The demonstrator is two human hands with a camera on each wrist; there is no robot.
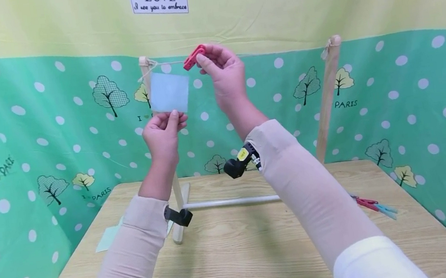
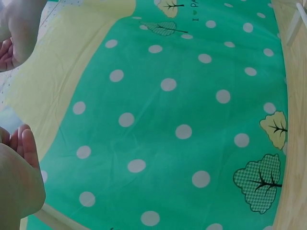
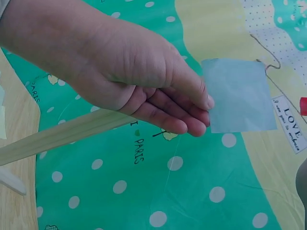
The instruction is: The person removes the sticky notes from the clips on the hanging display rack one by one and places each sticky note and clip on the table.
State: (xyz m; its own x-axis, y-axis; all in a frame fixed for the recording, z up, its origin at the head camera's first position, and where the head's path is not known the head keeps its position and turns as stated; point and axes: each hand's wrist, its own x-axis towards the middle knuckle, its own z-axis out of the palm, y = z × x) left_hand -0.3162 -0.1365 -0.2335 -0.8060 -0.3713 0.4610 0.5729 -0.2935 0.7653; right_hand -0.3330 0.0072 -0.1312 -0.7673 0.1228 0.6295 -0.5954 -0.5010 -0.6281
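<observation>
My left hand (image 1: 162,137) pinches the lower edge of a square light-blue sheet of paper (image 1: 169,92) between thumb and fingers. The sheet stands upright near the left post, its top just under a thin string (image 1: 172,63). To its upper right, my right hand (image 1: 228,75) holds a red clothespin (image 1: 194,57) that overlaps the string in the head view. The right wrist view shows the left hand (image 3: 144,81) on the paper (image 3: 241,96), with a bit of red clothespin (image 3: 303,106) at the frame's edge. In the left wrist view, both hands are cut off.
A wooden left post (image 1: 144,65) and right post (image 1: 328,92) carry the string, joined low down by a white bar (image 1: 231,201). Pale green sheets (image 1: 107,239) lie left on the wooden table (image 1: 239,259). Red clothespins (image 1: 368,204) and blue clothespins (image 1: 386,210) lie right.
</observation>
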